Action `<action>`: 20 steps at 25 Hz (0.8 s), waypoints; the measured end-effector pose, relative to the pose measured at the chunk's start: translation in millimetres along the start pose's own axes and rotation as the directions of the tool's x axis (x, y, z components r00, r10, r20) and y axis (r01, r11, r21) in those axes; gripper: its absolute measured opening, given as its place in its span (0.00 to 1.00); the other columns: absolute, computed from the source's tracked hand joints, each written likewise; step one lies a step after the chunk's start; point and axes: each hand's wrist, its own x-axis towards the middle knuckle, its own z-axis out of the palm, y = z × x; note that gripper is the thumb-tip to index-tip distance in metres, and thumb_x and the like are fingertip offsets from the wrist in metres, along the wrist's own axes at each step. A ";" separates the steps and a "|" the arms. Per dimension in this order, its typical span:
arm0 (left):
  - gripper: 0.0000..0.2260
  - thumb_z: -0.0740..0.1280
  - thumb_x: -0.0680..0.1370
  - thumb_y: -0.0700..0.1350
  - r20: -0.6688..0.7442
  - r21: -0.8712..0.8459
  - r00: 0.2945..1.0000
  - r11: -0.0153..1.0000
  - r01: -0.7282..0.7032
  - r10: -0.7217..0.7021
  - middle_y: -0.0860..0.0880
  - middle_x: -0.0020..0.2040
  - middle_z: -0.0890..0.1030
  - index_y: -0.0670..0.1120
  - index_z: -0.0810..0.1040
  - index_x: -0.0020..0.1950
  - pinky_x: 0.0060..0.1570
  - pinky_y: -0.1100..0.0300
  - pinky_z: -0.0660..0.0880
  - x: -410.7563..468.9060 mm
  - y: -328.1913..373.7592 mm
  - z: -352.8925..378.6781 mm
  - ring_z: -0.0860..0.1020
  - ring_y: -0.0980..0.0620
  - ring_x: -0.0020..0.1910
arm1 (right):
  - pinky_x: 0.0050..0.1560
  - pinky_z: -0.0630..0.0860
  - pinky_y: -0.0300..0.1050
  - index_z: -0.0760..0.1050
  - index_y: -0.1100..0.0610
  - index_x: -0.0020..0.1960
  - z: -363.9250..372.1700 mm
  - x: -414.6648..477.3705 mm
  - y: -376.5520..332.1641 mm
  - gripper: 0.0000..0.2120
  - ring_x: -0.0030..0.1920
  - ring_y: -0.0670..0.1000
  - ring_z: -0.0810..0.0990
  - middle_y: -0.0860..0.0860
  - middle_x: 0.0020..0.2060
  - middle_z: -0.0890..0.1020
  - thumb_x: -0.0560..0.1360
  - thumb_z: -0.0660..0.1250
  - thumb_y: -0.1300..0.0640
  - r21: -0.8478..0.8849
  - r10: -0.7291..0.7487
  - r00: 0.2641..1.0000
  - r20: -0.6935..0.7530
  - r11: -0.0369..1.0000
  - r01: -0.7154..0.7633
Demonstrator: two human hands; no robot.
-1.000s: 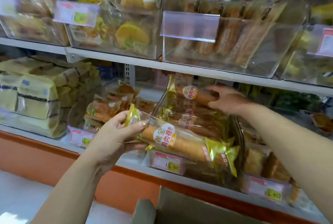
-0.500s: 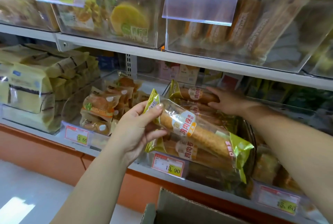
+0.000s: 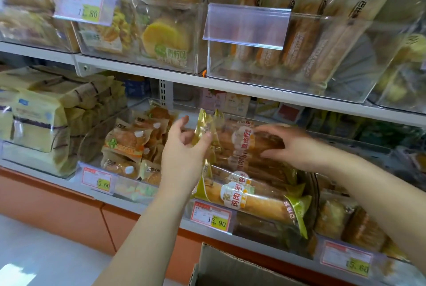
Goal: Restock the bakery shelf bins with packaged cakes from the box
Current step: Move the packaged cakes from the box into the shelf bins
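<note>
Left grip [image 3: 184, 147] narrow: thumb and fingers pinch the gold crimped end of a roll pack [image 3: 205, 125], held over the left side of the clear bin [image 3: 314, 190] on the lower shelf. Right grip [image 3: 291, 145] wide, fingers spread flat on the top packs in that same bin. There's motion blur, so I can't tell if it presses the held pack or the one under it.

Step, as I judge it: placing. The pack is at the bin, not yet released. For the next move I'd lay it along the stack with the badge facing out, let the crimped end go, lift the right palm off, then drop down to the cardboard box [image 3: 230, 267] at the bottom edge for another. The box inside isn't visible, so no count of what's left.

Writing:
- Front pack [image 3: 251, 202] has a white and red badge that I read as 鸡肉卷, with smaller characters on the green end too blurred to read.
- This bin's price tag [image 3: 211, 216] says 13.90.
- Left neighbour tag [image 3: 96, 181] says 15.60.
- Far right tag [image 3: 348, 260] looks like 15.60, but it's soft.
- Upper shelf tag [image 3: 86, 7] ends in .80, first digits unclear.
- Round yellow cakes [image 3: 161, 37] up there carry a green label that reads 青柠味.
- Clear tag holder [image 3: 246, 24] on the upper right bin is blank.
</note>
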 end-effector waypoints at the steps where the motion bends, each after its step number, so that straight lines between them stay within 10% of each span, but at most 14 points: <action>1: 0.30 0.72 0.75 0.53 -0.031 0.245 0.991 0.962 -0.119 0.130 0.52 0.66 0.76 0.55 0.64 0.74 0.61 0.49 0.76 0.9 -2.0 -3.4 0.77 0.53 0.62 | 0.59 0.71 0.42 0.65 0.39 0.70 0.0 10.5 7.9 0.27 0.60 0.45 0.73 0.42 0.63 0.73 0.75 0.70 0.51 -0.019 0.044 0.999 -0.019 0.999 -0.045; 5: 0.29 0.67 0.78 0.55 0.069 0.659 0.987 0.736 -0.154 0.145 0.50 0.72 0.71 0.51 0.63 0.76 0.65 0.53 0.69 5.7 -14.5 -20.0 0.70 0.50 0.70 | 0.65 0.67 0.49 0.63 0.39 0.72 11.2 40.9 27.9 0.27 0.66 0.49 0.67 0.48 0.71 0.67 0.76 0.68 0.50 -0.093 0.169 0.984 0.057 0.982 -0.163; 12: 0.23 0.57 0.83 0.52 0.199 0.659 0.979 0.731 -0.175 0.055 0.51 0.71 0.73 0.52 0.59 0.78 0.59 0.58 0.70 -0.5 -27.2 -23.6 0.73 0.48 0.68 | 0.71 0.57 0.55 0.49 0.29 0.73 50.2 35.1 18.1 0.28 0.74 0.52 0.51 0.43 0.74 0.55 0.80 0.59 0.47 -0.312 0.014 0.987 -0.159 0.948 -0.064; 20: 0.22 0.56 0.84 0.52 0.228 0.674 0.974 0.720 -0.167 0.012 0.48 0.70 0.75 0.51 0.61 0.78 0.58 0.57 0.70 0.7 -30.2 -25.3 0.73 0.47 0.67 | 0.65 0.67 0.62 0.46 0.31 0.74 67.0 42.0 18.4 0.27 0.72 0.58 0.58 0.52 0.72 0.58 0.81 0.54 0.49 -0.389 0.233 0.945 -0.229 0.868 -0.308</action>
